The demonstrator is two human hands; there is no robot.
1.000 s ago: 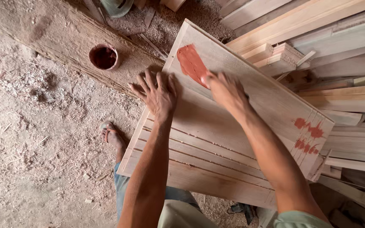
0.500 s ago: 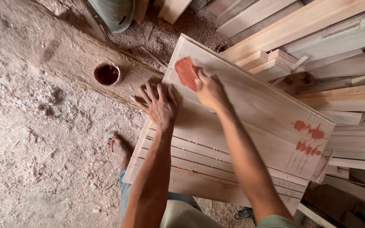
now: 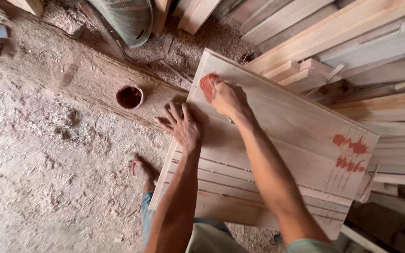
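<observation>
Resting flat with its fingers spread wide and gripping nothing, the left hand point(image 3: 183, 125) is pressing on the near left part of a pale, smooth wooden panel point(image 3: 282, 140) that is lying tilted across the person's lap. At about one o'clock from it, the right hand point(image 3: 227, 97) is sitting curled over the panel's upper left corner, on a patch of reddish-brown stain point(image 3: 206, 85); whether its fingers are pinching a cloth or pad is hard to make out, since the hand is covering that spot. Straight grooves are running along the panel's near edge, and more red blotches point(image 3: 350, 152) are showing at its three o'clock end. At nine o'clock from the right hand, well apart on the dusty ground, a small round cup point(image 3: 129, 97) is holding dark red liquid. Coarse sawdust point(image 3: 48, 154) is covering the floor, and a bare foot point(image 3: 139, 167) is resting just beside the panel's lower left corner. Rough planks point(image 3: 352, 33) are lying stacked at one to three o'clock, cut off by the frame, as is a greenish curved object point(image 3: 127, 18) at twelve.
</observation>
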